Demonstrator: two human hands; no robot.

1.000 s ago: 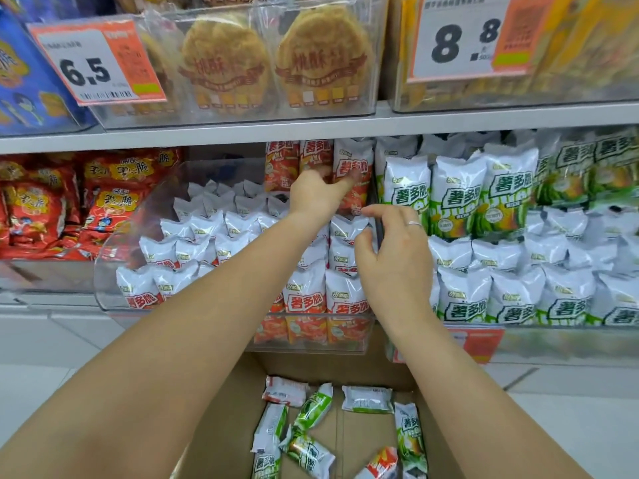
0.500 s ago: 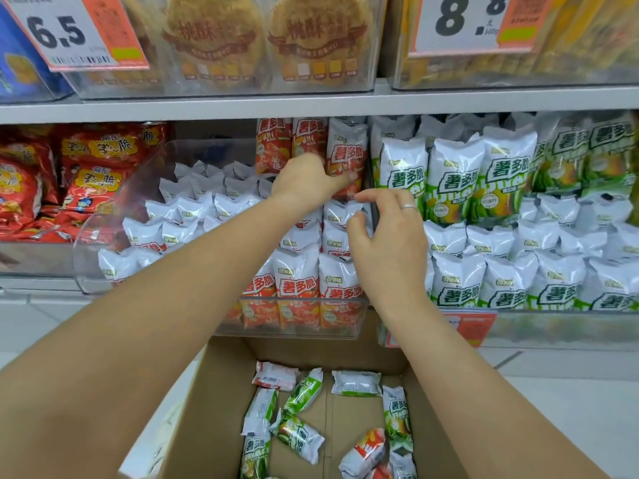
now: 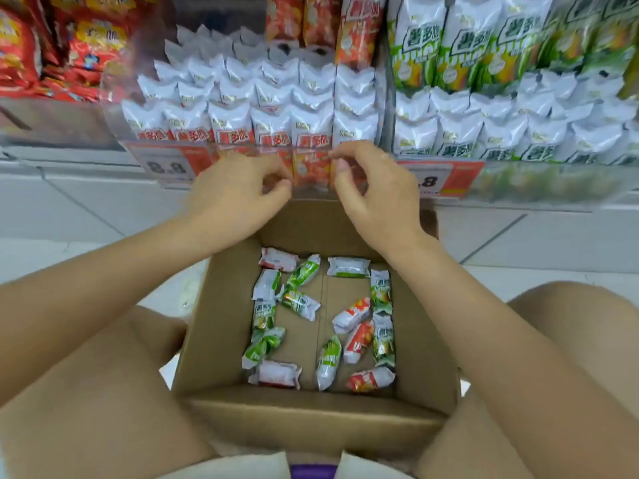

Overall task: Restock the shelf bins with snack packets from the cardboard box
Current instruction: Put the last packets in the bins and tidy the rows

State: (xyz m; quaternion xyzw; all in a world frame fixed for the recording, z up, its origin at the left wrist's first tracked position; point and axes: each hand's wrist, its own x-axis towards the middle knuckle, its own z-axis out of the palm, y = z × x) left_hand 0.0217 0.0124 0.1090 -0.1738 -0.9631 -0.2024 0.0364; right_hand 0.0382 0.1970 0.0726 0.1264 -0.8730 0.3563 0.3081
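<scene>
A cardboard box stands open on the floor between my knees. Several red-and-white and green-and-white snack packets lie loose on its bottom. Above it, a clear shelf bin holds rows of red-labelled packets. To its right is a bin of green-labelled packets. My left hand and my right hand hover side by side over the box's far edge, just in front of the red bin. Both are empty, with fingers loosely curled and apart.
Red snack bags fill the shelf at the far left. Orange price tags hang on the bin fronts. White floor tiles lie below the shelf. My bare knees flank the box.
Both hands have drawn back out of the red bin and down to the box's far edge. My view has tilted down, so the whole box shows.
</scene>
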